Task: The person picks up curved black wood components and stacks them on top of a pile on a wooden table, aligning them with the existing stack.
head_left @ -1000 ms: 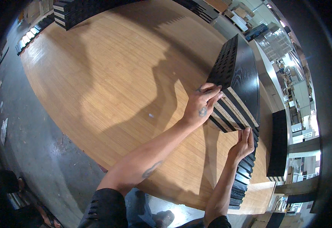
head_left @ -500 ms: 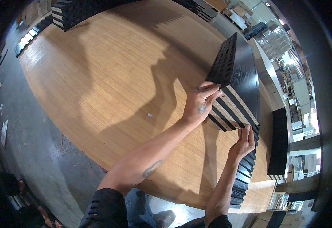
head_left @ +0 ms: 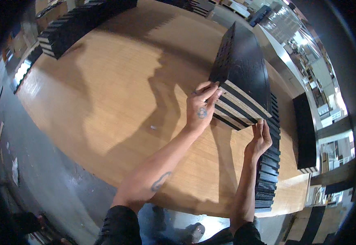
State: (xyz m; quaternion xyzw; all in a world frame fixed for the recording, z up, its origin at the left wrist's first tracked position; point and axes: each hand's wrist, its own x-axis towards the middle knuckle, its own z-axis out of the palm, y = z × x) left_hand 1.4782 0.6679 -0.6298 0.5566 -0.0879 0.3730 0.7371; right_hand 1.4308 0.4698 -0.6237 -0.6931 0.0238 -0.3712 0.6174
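Observation:
A stack of black boards (head_left: 246, 61) with bare chipboard ends stands tilted over the wooden tabletop (head_left: 116, 85), right of the middle. My left hand (head_left: 200, 108) pinches the upper left corner of its near end, fingers closed and thumb against the end edges. At the lower right corner of that same end, my right hand (head_left: 259, 141) holds on with its fingertips pressed together. Just right of my right hand lies a row of black strips (head_left: 267, 171) packed side by side. The far end of the stack is partly out of sight.
Another black stack with pale ends (head_left: 84, 26) sits along the table's far left edge. A black panel stack (head_left: 306, 130) stands to the right, beside a light ledge (head_left: 284, 61). Grey floor (head_left: 59, 163) with scraps shows at left. Wrapped goods (head_left: 284, 24) are at the back right.
The view has shifted, so the left stack shows more. Both hands keep their grip on the corners of the board stack, which appears slightly higher and further left in the picture.

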